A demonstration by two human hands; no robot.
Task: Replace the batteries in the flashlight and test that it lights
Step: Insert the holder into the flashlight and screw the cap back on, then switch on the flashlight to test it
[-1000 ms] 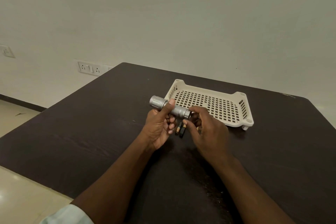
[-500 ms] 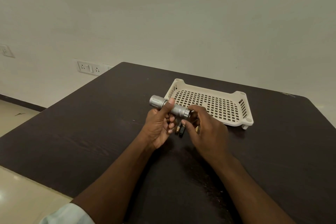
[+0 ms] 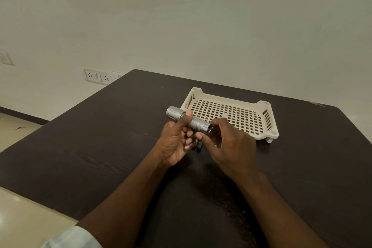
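1. Table [image 3: 84,159]: dark, carrying everything I see.
2. Tray [image 3: 270,122]: cream, perforated, standing behind my hands.
3. Left hand [image 3: 177,143]: wrapped around the flashlight [image 3: 196,122], held above the table.
4. Right hand [image 3: 231,147]: fingertips pinching the flashlight's open end.
5. Batteries [image 3: 198,146]: lying on the table beneath my hands.

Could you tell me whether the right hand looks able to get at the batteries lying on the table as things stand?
Probably yes. The batteries lie on the table just below the right hand, whose fingers are at the flashlight end. The left hand holds the flashlight beside them but doesn't seem to block.
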